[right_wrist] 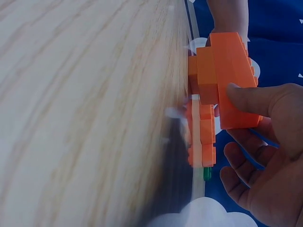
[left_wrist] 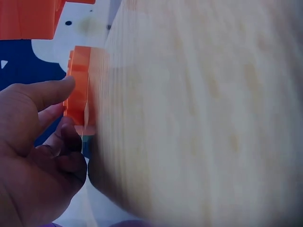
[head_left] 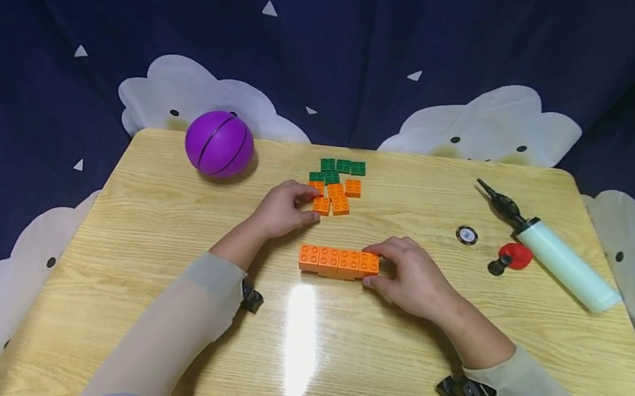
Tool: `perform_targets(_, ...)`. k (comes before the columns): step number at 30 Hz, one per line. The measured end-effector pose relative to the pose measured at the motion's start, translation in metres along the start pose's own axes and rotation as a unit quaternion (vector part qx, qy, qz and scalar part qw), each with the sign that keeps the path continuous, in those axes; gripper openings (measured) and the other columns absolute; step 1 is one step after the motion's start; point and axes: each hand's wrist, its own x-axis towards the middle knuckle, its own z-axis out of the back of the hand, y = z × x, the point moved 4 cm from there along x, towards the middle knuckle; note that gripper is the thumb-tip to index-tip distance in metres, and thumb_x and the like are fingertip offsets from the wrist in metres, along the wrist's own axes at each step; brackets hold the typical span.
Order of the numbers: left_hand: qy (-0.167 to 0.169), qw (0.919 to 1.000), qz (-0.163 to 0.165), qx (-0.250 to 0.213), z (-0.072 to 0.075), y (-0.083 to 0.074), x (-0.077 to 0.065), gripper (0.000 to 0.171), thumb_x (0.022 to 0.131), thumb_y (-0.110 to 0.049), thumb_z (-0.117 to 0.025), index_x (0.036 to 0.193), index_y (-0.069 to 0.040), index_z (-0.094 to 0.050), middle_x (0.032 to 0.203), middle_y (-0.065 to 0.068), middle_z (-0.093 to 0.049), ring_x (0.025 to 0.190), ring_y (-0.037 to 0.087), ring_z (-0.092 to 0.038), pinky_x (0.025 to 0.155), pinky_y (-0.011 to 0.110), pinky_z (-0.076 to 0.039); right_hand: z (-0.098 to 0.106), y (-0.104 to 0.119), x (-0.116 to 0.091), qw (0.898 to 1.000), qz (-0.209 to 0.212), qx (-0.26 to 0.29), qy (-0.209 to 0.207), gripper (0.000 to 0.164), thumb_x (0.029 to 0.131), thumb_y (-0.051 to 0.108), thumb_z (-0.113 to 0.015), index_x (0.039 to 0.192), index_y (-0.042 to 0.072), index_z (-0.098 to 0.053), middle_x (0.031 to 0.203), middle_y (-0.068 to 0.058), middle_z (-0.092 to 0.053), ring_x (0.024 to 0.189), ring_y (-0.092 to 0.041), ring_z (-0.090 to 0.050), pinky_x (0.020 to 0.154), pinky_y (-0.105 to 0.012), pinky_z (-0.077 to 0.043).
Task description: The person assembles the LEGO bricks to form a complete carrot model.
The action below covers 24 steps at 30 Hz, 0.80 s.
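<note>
In the head view my right hand (head_left: 419, 280) grips the right end of an orange block build (head_left: 338, 262), thumb in front and fingers behind. The right wrist view shows that build (right_wrist: 227, 56) as stepped layers, widest at the top. My left hand (head_left: 284, 210) reaches to the loose bricks farther back and pinches an orange brick (head_left: 321, 206) between thumb and index finger. In the left wrist view the thumb covers part of an orange brick (left_wrist: 80, 61). Other orange bricks (head_left: 340, 204) and several green bricks (head_left: 343, 166) lie just beyond.
A purple ball (head_left: 219, 144) sits at the back left of the wooden table (head_left: 160, 249). On the right lie a hand pump (head_left: 568, 265), a poker chip (head_left: 466, 235), a red piece (head_left: 517, 255) and a small black piece (head_left: 497, 265). A dark curtain (head_left: 343, 36) hangs behind.
</note>
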Motion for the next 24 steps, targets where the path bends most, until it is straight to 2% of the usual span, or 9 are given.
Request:
perform_targets(9, 0.004, 0.9993, 0.002, 0.038, -0.0043, -0.0020, 0.0041, 0.042, 0.090, -0.022, -0.082, 0.130, -0.012, -0.071, 0.115, 0.007, -0.062, 0.103, 0.025, -0.058, 0.094, 0.040, -0.048, -0.0009, -0.0007, -0.0010, 1.000, 0.002, 0.001, -0.008, 0.048, 0.082, 0.021, -0.090, 0.125, 0.010, -0.072, 0.119, -0.005, -0.070, 0.115, -0.028, -0.061, 0.102, -0.050, -0.047)
perform_targets(24, 0.006, 0.9992, -0.008, 0.040, -0.0024, -0.0028, -0.0027, 0.038, 0.090, -0.022, -0.082, 0.125, -0.012, -0.071, 0.117, 0.006, -0.061, 0.099, 0.024, -0.056, 0.092, 0.039, -0.048, -0.0006, -0.0001, 0.0003, 1.000, 0.003, 0.000, -0.005, 0.048, 0.083, 0.022, -0.089, 0.126, 0.010, -0.072, 0.119, -0.005, -0.070, 0.114, -0.028, -0.062, 0.101, -0.050, -0.048)
